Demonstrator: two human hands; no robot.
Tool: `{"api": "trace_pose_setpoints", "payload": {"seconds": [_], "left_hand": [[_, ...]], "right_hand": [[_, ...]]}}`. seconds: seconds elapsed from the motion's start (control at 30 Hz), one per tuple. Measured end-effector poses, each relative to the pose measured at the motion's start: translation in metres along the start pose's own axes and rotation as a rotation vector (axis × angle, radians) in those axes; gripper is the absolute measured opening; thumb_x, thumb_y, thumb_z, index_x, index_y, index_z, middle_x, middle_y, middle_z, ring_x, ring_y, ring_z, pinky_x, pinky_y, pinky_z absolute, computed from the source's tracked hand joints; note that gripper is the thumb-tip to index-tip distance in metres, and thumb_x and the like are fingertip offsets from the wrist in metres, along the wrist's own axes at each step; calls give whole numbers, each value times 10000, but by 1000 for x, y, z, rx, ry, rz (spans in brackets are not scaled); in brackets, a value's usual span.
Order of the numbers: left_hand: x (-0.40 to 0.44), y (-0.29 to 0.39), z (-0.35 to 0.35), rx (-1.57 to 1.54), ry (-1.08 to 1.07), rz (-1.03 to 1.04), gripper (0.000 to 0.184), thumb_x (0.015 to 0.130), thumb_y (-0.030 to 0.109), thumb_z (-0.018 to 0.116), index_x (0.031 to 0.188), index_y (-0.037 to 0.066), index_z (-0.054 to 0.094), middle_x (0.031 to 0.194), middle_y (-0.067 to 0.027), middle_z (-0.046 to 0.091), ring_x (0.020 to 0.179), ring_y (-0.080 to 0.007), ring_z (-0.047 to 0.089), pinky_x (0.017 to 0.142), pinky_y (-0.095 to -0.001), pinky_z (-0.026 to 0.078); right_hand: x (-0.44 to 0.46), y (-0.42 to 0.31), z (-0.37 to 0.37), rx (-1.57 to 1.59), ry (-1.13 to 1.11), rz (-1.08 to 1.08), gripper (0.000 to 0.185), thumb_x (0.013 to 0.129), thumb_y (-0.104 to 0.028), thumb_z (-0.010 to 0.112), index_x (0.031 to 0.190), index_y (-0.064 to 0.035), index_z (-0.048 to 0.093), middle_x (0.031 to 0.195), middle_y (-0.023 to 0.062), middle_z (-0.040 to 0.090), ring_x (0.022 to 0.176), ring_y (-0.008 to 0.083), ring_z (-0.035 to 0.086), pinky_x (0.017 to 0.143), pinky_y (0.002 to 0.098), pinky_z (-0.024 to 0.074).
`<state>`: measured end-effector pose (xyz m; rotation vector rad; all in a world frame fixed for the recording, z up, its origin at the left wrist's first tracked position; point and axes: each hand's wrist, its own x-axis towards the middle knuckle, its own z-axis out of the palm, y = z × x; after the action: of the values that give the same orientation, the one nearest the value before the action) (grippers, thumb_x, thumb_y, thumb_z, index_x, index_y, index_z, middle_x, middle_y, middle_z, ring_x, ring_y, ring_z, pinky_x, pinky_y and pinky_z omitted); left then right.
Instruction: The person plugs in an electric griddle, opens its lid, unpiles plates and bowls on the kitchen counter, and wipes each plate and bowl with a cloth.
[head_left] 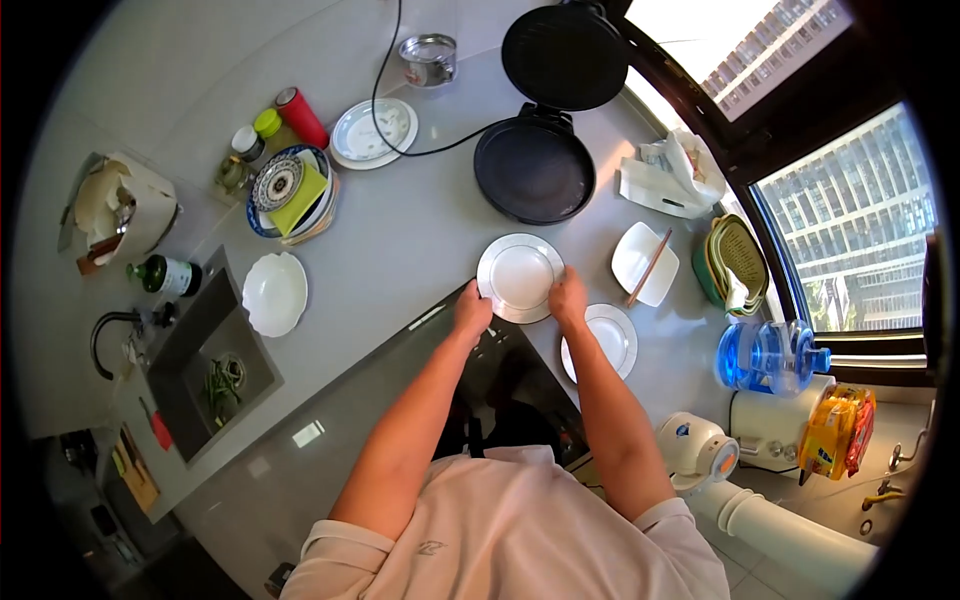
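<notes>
A round white plate (pixel 521 277) with a patterned rim is held level between my two hands, near the counter's front edge. My left hand (pixel 473 310) grips its left edge, fingers closed on it. On the opposite edge, my right hand (pixel 568 297) is closed on the plate too. A second white plate (pixel 610 343) lies on the counter, partly covered by my right forearm. Just beyond the held plate is the black round pan (pixel 535 170) of an electric griddle, whose lid (pixel 565 57) is raised.
Right: a white square bowl (pixel 645 264) with chopsticks, green baskets (pixel 738 262), a blue water jug (pixel 765 357). Left: a scalloped white bowl (pixel 275 294), a sink (pixel 210 355), stacked dishes (pixel 288 190). A black cable (pixel 440 150) runs over another plate (pixel 373 133).
</notes>
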<state>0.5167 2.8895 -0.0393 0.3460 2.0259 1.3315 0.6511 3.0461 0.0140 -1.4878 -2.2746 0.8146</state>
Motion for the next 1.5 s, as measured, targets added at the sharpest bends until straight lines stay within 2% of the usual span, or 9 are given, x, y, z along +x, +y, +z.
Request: {"api": "trace_pose_setpoints", "payload": {"seconds": [0.13,0.3,0.4,0.7,0.9,1.0,1.03,1.17,1.5], "left_hand": [[-11,15,-30,-83,-34,-109,288,903,-5,534,1161,28,656,976,-58,698,752,-160,652,613,-317,571],[-27,30,-91,-151,102,-168,375,906,-30,505,1235,57,664,1040,-73,720,850,-182,699,644,-329,605],[-18,8,-124,-206,329,-55,271,899,26,541,1121,48,694,867,-105,732,634,-212,674,569,-364,532],[-12,5,-228,-142,537,-245,402,855,-30,534,1212,44,703,816,-101,697,654,-236,672,517,-379,541],[-2,-29,-245,-186,529,-291,450,841,6,554,1270,65,675,858,-124,693,683,-262,664,646,-390,557],[-6,-41,-247,-77,590,-198,475,840,30,579,1307,68,653,901,-148,693,802,-288,673,775,-395,549],[-16,-39,-250,43,607,-180,509,859,64,611,1368,75,607,1049,-167,680,923,-308,664,850,-408,537],[-64,-47,-280,77,611,-96,556,880,110,650,1427,94,550,1239,-176,606,920,-300,663,862,-413,543],[-265,-174,-442,-133,1067,-64,507,881,80,650,1382,98,581,1192,-156,631,863,-266,673,836,-396,550]], "right_hand": [[-16,-18,9,52,-29,56,420,856,-71,525,1249,56,601,1182,315,661,1131,484,614,993,508,480],[-30,-51,58,87,-19,-33,535,848,-3,545,1381,25,574,1269,284,653,1225,436,600,1071,472,453],[-28,-99,76,67,-146,-61,508,845,-11,548,1351,-3,597,1211,265,678,1178,455,605,1030,490,467],[-28,-197,147,67,-402,-253,561,850,-21,501,1404,-65,576,1208,202,688,1131,437,545,1035,481,444],[-26,-216,167,60,-458,-309,561,860,-21,507,1418,-47,553,1244,211,667,1166,430,535,1037,479,447],[-30,-222,166,62,-424,-384,565,852,-12,541,1416,-33,529,1301,217,630,1179,426,530,1034,481,446],[-35,-224,164,66,-400,-421,568,848,-8,556,1414,-30,520,1325,218,615,1185,424,528,1033,481,446],[-66,-244,165,180,-283,-563,576,818,-5,627,1378,-4,491,1398,209,544,1230,435,496,1049,499,404],[-313,-389,216,300,-494,-969,543,846,-26,667,1377,-41,552,1320,159,608,995,296,574,926,417,484]]}}
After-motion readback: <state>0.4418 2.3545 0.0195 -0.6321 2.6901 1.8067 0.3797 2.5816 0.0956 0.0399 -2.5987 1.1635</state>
